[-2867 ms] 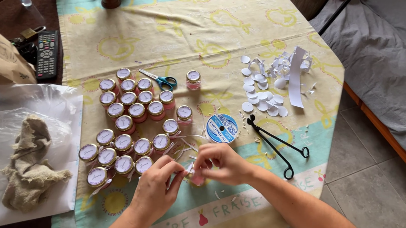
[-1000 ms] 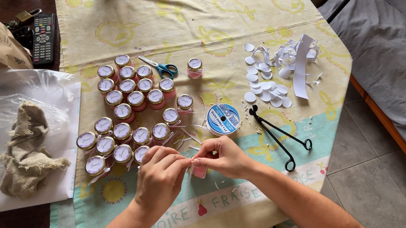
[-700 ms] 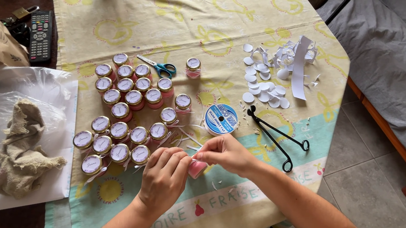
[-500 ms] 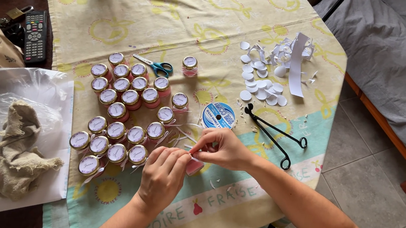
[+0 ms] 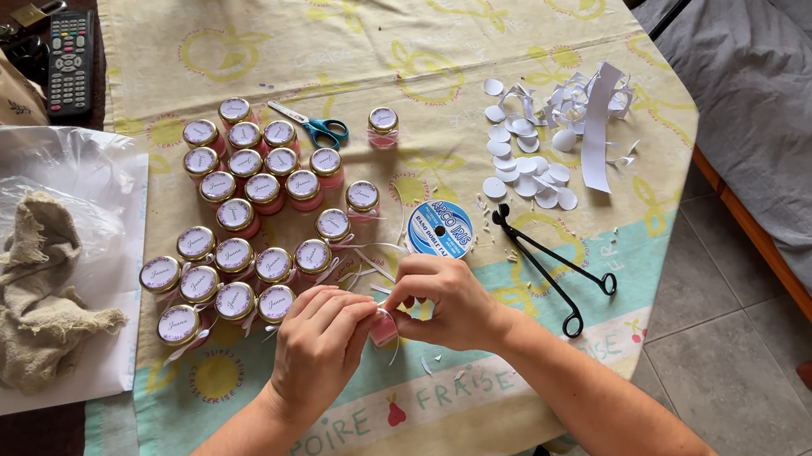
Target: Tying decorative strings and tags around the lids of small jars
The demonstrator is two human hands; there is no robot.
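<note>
Both my hands meet over a small pink jar [image 5: 383,327] near the table's front edge. My left hand [image 5: 318,349] pinches at the jar from the left, its fingers curled over it. My right hand [image 5: 443,302] grips the jar from the right. Thin white ribbon strands [image 5: 362,264] trail from the jar toward the group of small lidded jars [image 5: 245,226], which stand in rows just left of my hands. A blue spool of ribbon [image 5: 439,228] lies flat just beyond my right hand.
Black long-handled tongs [image 5: 553,266] lie right of the spool. White paper circles and scraps [image 5: 546,137] sit at the far right. Blue-handled scissors [image 5: 314,128], a lone jar [image 5: 383,125], a remote [image 5: 69,62], a plastic sheet with cloth [image 5: 37,290].
My hands have stayed together on the small pink jar, with the fingers shifting on it. The view has drifted slightly; nothing else on the table has moved.
</note>
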